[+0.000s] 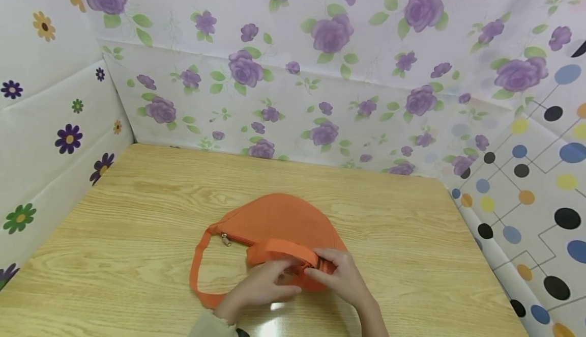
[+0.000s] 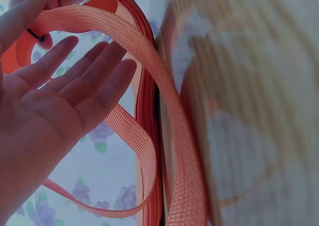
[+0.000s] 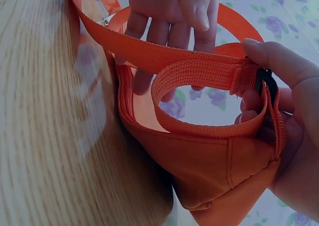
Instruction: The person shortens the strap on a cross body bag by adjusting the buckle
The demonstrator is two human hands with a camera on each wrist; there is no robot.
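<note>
An orange bag (image 1: 279, 217) with a curved outline lies on the wooden table, its webbing strap (image 1: 281, 247) looped over the near part. My right hand (image 1: 341, 274) pinches the strap at a black plastic buckle (image 3: 266, 80), thumb on one side and fingertips on the other. Beside the raised loop is my left hand (image 1: 263, 283), fingers extended and relaxed. In the left wrist view its palm faces the camera, with the strap (image 2: 122, 34) arching past the fingertips. A silver zipper pull (image 1: 226, 239) hangs at the bag's left end.
The wooden table (image 1: 151, 215) extends around the bag. Behind it stands a white covering with purple flowers (image 1: 329, 87). Another covering with coloured dots (image 1: 526, 197) borders the right side, and one with daisies (image 1: 41, 138) the left. More strap (image 1: 196, 271) loops out at the left.
</note>
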